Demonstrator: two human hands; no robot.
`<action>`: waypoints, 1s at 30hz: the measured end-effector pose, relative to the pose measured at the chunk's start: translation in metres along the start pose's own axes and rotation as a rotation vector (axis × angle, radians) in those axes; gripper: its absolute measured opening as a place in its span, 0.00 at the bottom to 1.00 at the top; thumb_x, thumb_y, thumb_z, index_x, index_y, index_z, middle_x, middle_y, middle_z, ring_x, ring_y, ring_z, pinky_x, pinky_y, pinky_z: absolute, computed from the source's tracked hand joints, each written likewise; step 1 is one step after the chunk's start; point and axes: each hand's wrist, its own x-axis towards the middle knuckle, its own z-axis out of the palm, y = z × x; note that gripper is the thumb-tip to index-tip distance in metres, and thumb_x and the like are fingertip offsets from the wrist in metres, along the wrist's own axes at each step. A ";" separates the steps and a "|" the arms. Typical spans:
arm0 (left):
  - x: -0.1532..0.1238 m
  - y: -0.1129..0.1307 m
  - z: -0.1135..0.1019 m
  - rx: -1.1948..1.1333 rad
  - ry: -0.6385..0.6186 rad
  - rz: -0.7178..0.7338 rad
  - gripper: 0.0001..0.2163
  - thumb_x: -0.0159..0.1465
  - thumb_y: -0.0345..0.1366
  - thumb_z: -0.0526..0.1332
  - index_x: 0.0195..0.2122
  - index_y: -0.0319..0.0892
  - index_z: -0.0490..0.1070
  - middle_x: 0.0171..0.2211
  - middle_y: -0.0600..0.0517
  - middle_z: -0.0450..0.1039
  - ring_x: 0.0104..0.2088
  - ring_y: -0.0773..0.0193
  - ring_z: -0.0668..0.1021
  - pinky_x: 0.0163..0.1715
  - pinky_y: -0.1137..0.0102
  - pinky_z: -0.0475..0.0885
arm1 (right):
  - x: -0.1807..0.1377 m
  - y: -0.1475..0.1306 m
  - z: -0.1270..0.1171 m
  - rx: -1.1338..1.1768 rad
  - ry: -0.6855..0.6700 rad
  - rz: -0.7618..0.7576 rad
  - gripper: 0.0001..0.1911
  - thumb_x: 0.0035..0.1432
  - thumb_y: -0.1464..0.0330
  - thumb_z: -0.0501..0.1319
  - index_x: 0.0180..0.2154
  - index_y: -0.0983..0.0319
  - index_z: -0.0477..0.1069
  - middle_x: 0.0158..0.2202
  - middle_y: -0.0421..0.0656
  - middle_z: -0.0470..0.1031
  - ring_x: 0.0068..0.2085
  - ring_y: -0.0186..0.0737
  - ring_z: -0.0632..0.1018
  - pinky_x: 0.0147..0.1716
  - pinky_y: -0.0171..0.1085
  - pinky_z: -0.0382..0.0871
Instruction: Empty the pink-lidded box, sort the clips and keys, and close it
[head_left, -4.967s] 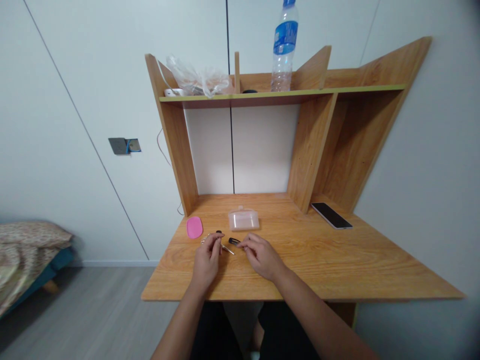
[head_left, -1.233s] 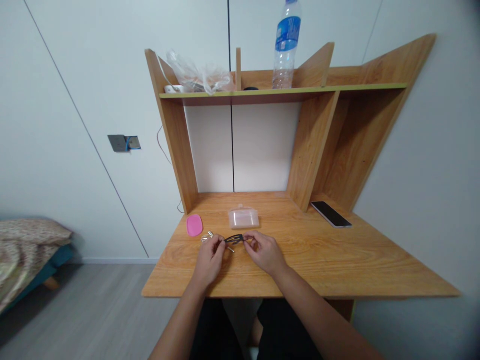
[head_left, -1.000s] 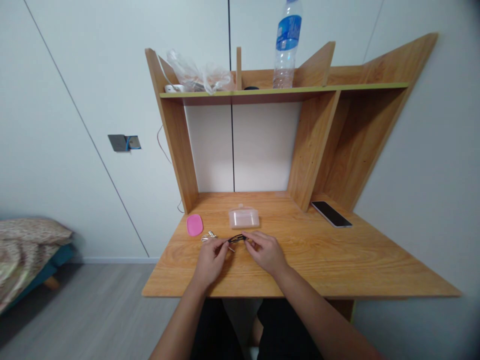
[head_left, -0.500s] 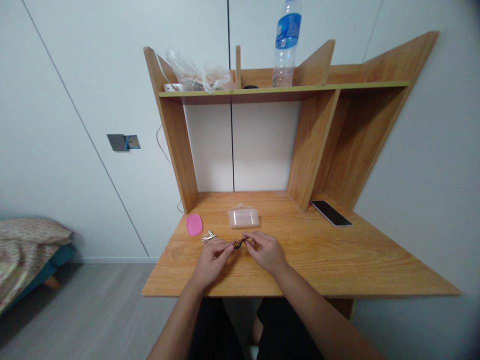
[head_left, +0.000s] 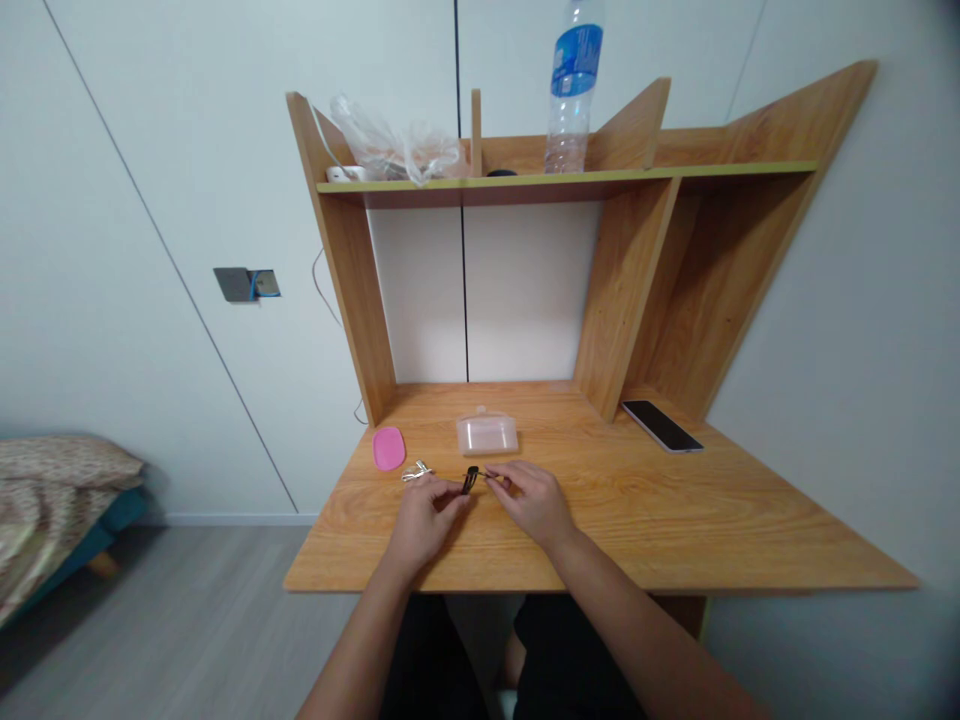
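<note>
A black clip (head_left: 470,481) is up between the two hands, just above the desk (head_left: 675,515) and on the near side of the clear box (head_left: 487,437). The left hand (head_left: 421,520) pinches it at its lower end; the right hand (head_left: 534,503) has its fingertips closed on a thin dark piece (head_left: 484,474) (part of the clip or separate, I cannot tell). Closest in the way is the silvery thing (head_left: 417,471), just beyond the left hand, which may hide some of it. The pink lid (head_left: 388,449) lies further left, flat. Well off to the right is the phone (head_left: 662,427), screen up. Overhead, the shelf (head_left: 487,192) carries a crumpled bag (head_left: 409,150) and an upright bottle (head_left: 574,85).
</note>
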 end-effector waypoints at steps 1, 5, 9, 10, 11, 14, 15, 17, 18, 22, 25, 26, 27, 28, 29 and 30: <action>0.000 -0.001 0.001 -0.012 0.009 -0.014 0.06 0.60 0.39 0.66 0.34 0.45 0.83 0.32 0.47 0.81 0.35 0.55 0.78 0.41 0.62 0.71 | 0.001 -0.001 0.000 -0.002 0.010 -0.003 0.09 0.64 0.70 0.62 0.44 0.57 0.79 0.38 0.43 0.83 0.37 0.40 0.82 0.41 0.39 0.76; 0.000 -0.002 0.004 -0.240 -0.005 -0.116 0.12 0.59 0.39 0.67 0.42 0.39 0.79 0.32 0.46 0.81 0.34 0.58 0.81 0.38 0.64 0.74 | 0.003 -0.005 -0.003 -0.021 0.028 -0.018 0.11 0.62 0.73 0.60 0.43 0.57 0.78 0.39 0.44 0.82 0.39 0.40 0.81 0.42 0.39 0.76; -0.002 0.005 0.004 -0.329 -0.014 -0.133 0.31 0.59 0.38 0.67 0.63 0.39 0.63 0.28 0.53 0.79 0.30 0.64 0.80 0.39 0.67 0.73 | 0.004 -0.009 -0.006 -0.069 0.042 0.010 0.11 0.61 0.74 0.59 0.42 0.57 0.78 0.38 0.44 0.81 0.40 0.41 0.80 0.42 0.39 0.75; -0.002 0.006 0.004 -0.336 -0.022 -0.124 0.33 0.59 0.38 0.67 0.65 0.39 0.60 0.27 0.54 0.78 0.29 0.65 0.79 0.39 0.67 0.73 | 0.004 -0.009 -0.007 -0.086 0.057 0.029 0.11 0.61 0.74 0.59 0.42 0.57 0.77 0.38 0.44 0.80 0.40 0.42 0.80 0.42 0.39 0.75; -0.003 0.008 0.003 -0.344 -0.032 -0.119 0.35 0.60 0.38 0.67 0.67 0.39 0.57 0.27 0.55 0.77 0.29 0.66 0.78 0.38 0.68 0.73 | 0.003 -0.010 -0.007 -0.102 0.076 0.048 0.11 0.62 0.73 0.59 0.42 0.57 0.77 0.38 0.44 0.80 0.40 0.42 0.80 0.42 0.39 0.75; -0.004 0.011 0.002 -0.356 -0.065 -0.122 0.37 0.60 0.38 0.67 0.68 0.39 0.56 0.26 0.56 0.76 0.27 0.67 0.77 0.36 0.70 0.72 | 0.002 -0.008 -0.007 -0.127 0.102 0.059 0.10 0.64 0.73 0.59 0.43 0.57 0.77 0.37 0.44 0.80 0.39 0.41 0.80 0.41 0.38 0.74; -0.004 0.012 0.002 -0.352 -0.077 -0.125 0.37 0.59 0.38 0.67 0.68 0.39 0.56 0.26 0.56 0.76 0.27 0.67 0.76 0.35 0.70 0.72 | 0.002 -0.007 -0.007 -0.133 0.099 0.047 0.10 0.64 0.72 0.60 0.43 0.56 0.77 0.37 0.44 0.80 0.38 0.41 0.80 0.41 0.38 0.74; -0.004 0.014 0.001 -0.342 -0.099 -0.124 0.36 0.59 0.38 0.67 0.68 0.39 0.57 0.26 0.56 0.76 0.27 0.67 0.76 0.35 0.71 0.71 | 0.001 -0.006 -0.005 -0.153 0.072 0.011 0.11 0.64 0.73 0.60 0.44 0.56 0.78 0.37 0.43 0.80 0.38 0.40 0.80 0.42 0.38 0.74; -0.004 0.014 0.000 -0.338 -0.112 -0.118 0.36 0.60 0.38 0.67 0.68 0.40 0.58 0.26 0.56 0.76 0.28 0.67 0.76 0.36 0.70 0.72 | 0.001 -0.006 -0.005 -0.167 0.049 -0.011 0.12 0.63 0.74 0.60 0.44 0.56 0.78 0.37 0.43 0.80 0.38 0.41 0.80 0.42 0.38 0.74; -0.004 0.013 -0.001 -0.291 -0.108 -0.066 0.30 0.61 0.38 0.67 0.64 0.42 0.65 0.29 0.53 0.78 0.30 0.65 0.77 0.38 0.69 0.73 | 0.002 -0.007 -0.004 -0.217 -0.060 -0.083 0.14 0.62 0.75 0.61 0.46 0.56 0.77 0.37 0.45 0.80 0.40 0.43 0.79 0.42 0.40 0.74; -0.002 0.007 -0.001 -0.177 -0.057 -0.026 0.20 0.61 0.39 0.68 0.54 0.44 0.77 0.34 0.48 0.81 0.35 0.60 0.79 0.41 0.65 0.73 | 0.004 -0.009 -0.004 -0.205 -0.118 -0.119 0.12 0.63 0.75 0.60 0.45 0.57 0.77 0.37 0.45 0.80 0.40 0.44 0.78 0.41 0.40 0.74; -0.002 0.005 -0.001 -0.145 -0.039 -0.021 0.17 0.60 0.39 0.68 0.51 0.44 0.79 0.34 0.47 0.81 0.36 0.58 0.79 0.42 0.65 0.73 | 0.004 -0.009 -0.004 -0.190 -0.131 -0.131 0.11 0.64 0.74 0.60 0.45 0.57 0.77 0.37 0.45 0.80 0.40 0.44 0.78 0.41 0.40 0.74; -0.002 0.003 0.000 -0.122 -0.023 -0.022 0.16 0.60 0.39 0.68 0.50 0.45 0.80 0.34 0.46 0.82 0.36 0.57 0.80 0.42 0.64 0.73 | 0.005 -0.008 -0.004 -0.172 -0.140 -0.142 0.10 0.64 0.73 0.60 0.45 0.57 0.77 0.37 0.45 0.80 0.40 0.44 0.78 0.41 0.41 0.74; -0.001 0.000 0.000 -0.111 -0.012 -0.023 0.16 0.61 0.39 0.68 0.49 0.45 0.80 0.35 0.46 0.82 0.36 0.57 0.80 0.42 0.64 0.74 | 0.005 -0.008 -0.003 -0.151 -0.149 -0.149 0.10 0.65 0.73 0.61 0.45 0.57 0.77 0.37 0.45 0.80 0.40 0.44 0.78 0.41 0.41 0.74; -0.001 -0.002 0.000 -0.109 -0.003 -0.024 0.15 0.61 0.39 0.67 0.50 0.45 0.80 0.35 0.46 0.82 0.36 0.56 0.80 0.42 0.63 0.74 | 0.004 -0.008 -0.003 -0.129 -0.163 -0.155 0.10 0.65 0.72 0.61 0.46 0.57 0.76 0.38 0.45 0.80 0.40 0.44 0.78 0.41 0.41 0.74; -0.001 -0.004 0.001 -0.112 0.004 -0.023 0.15 0.61 0.39 0.67 0.50 0.45 0.80 0.37 0.45 0.82 0.37 0.56 0.80 0.43 0.63 0.74 | 0.004 -0.008 -0.002 -0.108 -0.175 -0.159 0.09 0.65 0.71 0.61 0.46 0.57 0.76 0.38 0.45 0.80 0.40 0.43 0.78 0.41 0.41 0.74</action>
